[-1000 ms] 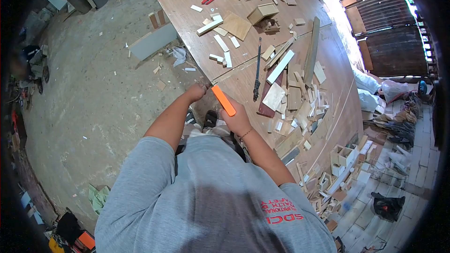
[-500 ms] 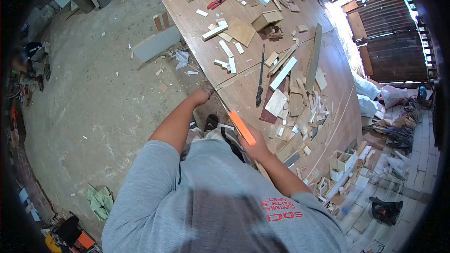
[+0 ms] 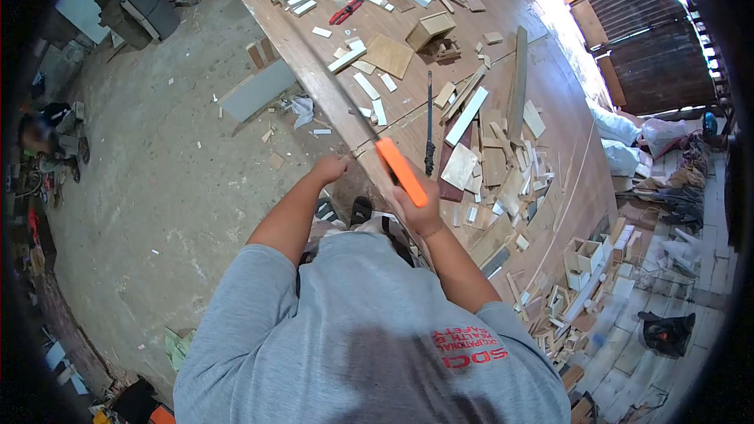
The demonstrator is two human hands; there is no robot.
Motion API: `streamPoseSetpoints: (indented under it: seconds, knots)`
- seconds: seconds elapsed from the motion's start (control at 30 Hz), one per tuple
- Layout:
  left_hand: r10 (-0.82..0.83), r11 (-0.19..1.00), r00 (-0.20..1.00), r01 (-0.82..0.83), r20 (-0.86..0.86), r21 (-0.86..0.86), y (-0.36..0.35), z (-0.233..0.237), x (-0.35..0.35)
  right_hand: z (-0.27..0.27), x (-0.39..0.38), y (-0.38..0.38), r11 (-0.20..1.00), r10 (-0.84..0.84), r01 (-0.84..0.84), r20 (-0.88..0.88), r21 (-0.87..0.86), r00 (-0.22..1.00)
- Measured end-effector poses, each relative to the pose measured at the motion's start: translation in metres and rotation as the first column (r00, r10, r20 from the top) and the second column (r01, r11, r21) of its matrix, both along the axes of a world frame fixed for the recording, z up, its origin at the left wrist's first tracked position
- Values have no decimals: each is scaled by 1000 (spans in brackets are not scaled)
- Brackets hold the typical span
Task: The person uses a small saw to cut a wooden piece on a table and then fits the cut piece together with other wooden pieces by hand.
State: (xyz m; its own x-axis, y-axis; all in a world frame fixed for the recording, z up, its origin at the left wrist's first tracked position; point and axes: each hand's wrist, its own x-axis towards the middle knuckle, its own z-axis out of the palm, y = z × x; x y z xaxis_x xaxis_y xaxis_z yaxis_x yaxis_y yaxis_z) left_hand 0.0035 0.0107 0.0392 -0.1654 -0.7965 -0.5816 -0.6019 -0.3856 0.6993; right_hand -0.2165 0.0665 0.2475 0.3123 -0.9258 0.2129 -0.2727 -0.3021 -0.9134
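Note:
My right hand (image 3: 420, 208) grips the orange handle (image 3: 401, 171) of a hand saw. Its thin dark blade (image 3: 339, 93) runs up and left from the handle, along the near edge of the brown wooden table (image 3: 314, 51). My left hand (image 3: 331, 166) is curled at the table's edge just left of the handle, closed on a small wood piece (image 3: 357, 151) where the blade crosses. My fingers mostly hide that piece.
Wood offcuts cover the table: a long plank (image 3: 517, 82), a black rod-like tool (image 3: 429, 122), a small wooden box (image 3: 428, 29), red pliers (image 3: 345, 9). A grey board (image 3: 255, 88) lies on the concrete floor at left. Small wooden boxes (image 3: 577, 255) sit at right.
The saw was drawn back toward my body half a second ago and has now gone forward again along the table edge. My left hand stayed at the edge.

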Motion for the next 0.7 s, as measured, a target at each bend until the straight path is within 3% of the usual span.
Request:
streamPoseSetpoints:
  seconds: [0.1, 0.17, 0.23, 0.3, 0.33, 0.5, 0.6, 0.63, 0.7]
  knots:
    - [-57, 998, 995, 59, 85, -15, 1, 20, 2, 8, -26, 22, 977, -138, 140, 28, -161, 990]
    - [38, 997, 989, -28, 141, -75, 3, 31, 4, -7, -51, 40, 960, -224, 217, -21, -179, 974]
    - [14, 998, 989, -5, 150, -60, 3, 84, 7, -20, -67, 57, 937, -306, 288, -64, -200, 950]
    - [-8, 999, 987, 15, 163, -44, 7, 142, 10, -27, -75, 66, 864, -492, 484, -32, -141, 870]
    - [-21, 992, 986, 42, 167, -123, 11, 165, 10, -30, -78, 61, 827, -533, 513, -30, -231, 846]
    - [-90, 929, 968, 166, 234, -330, 13, 228, 16, -41, -97, 44, 740, -658, 624, -80, -253, 749]
    - [-83, 862, 965, 195, 248, -469, 8, 238, 19, -60, -116, 28, 658, -753, 683, -278, -318, 596]
    - [-77, 828, 974, 182, 215, -530, 7, 243, 19, -62, -120, 23, 658, -753, 684, -275, -316, 597]
    - [-76, 787, 981, 170, 180, -593, 2, 256, 16, -65, -129, 7, 636, -734, 731, -486, -248, 474]
